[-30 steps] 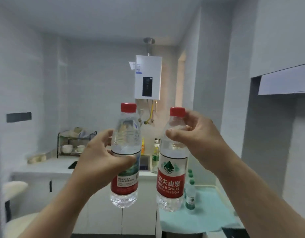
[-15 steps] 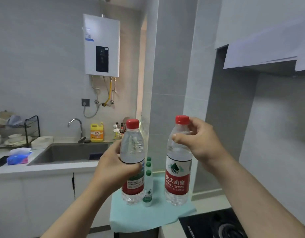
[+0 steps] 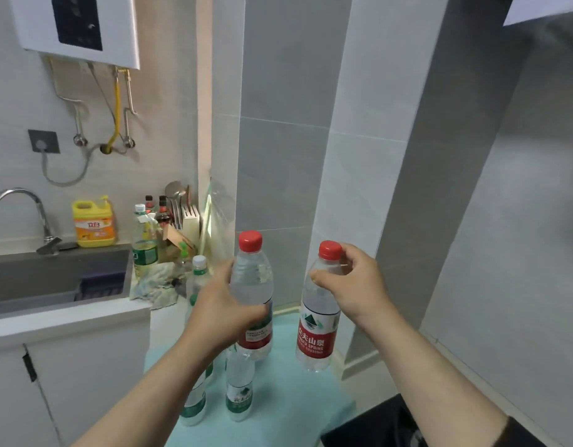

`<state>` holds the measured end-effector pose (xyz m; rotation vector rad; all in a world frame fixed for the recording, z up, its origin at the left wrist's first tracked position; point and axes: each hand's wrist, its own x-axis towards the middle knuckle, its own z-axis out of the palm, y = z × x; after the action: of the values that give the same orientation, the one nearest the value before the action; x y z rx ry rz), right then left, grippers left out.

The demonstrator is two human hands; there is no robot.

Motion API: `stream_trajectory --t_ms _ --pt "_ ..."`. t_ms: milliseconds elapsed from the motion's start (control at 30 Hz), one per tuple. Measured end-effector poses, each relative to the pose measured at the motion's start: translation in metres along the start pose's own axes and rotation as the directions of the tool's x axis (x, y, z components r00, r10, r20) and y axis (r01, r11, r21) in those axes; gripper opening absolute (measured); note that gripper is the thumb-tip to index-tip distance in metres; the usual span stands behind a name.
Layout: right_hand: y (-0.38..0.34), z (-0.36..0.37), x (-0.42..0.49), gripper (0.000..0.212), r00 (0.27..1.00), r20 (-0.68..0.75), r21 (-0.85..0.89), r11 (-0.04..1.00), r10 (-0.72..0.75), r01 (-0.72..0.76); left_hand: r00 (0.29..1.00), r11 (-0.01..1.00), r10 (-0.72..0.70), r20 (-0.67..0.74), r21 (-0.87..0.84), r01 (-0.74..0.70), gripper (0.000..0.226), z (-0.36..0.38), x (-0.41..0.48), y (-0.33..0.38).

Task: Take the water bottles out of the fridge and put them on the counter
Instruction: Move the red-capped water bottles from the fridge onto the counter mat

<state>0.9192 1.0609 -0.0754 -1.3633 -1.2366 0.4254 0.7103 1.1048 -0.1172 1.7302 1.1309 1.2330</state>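
Red-capped water bottle [image 3: 251, 295] in the left grip [image 3: 222, 306]: the fingers wrap the clear shoulder above the label, and the bottle is upright and off the desk [image 3: 85, 314]. The second red-capped bottle [image 3: 317, 321] is in the right grip [image 3: 354, 285]: thumb and fingers pinch the neck just under the cap, so the whole body hangs below the grip, over the teal mat [image 3: 295, 404].

Hazards, judged from this position:

1. Collision. Two green-label bottles [image 3: 240, 391] stand on the mat directly beneath the left grip. A straight descent would likely land the held base on their caps and topple them. Shift toward the open mat between the two grips before lowering.

2. Slip. The right grip holds a narrow neck only. A bottle fresh from a fridge may be wet, so it could slide or swing.

3. Unstable footing. The mat looks soft, and a base set down tilted may tip.

4. Edge. A black hob [image 3: 375, 424] lies below and nearer than the right grip. Placing too near risks resting the base across the mat's border.
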Motion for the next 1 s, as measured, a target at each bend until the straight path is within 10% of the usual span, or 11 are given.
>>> stream_trajectory --t_ms 1000 --pt "0.325 0.098 0.154 0.026 0.96 0.014 -0.207 0.94 0.281 -0.272 0.816 0.846 -0.499 -0.292 0.039 0.532 0.049 0.236 0.178 -0.238"
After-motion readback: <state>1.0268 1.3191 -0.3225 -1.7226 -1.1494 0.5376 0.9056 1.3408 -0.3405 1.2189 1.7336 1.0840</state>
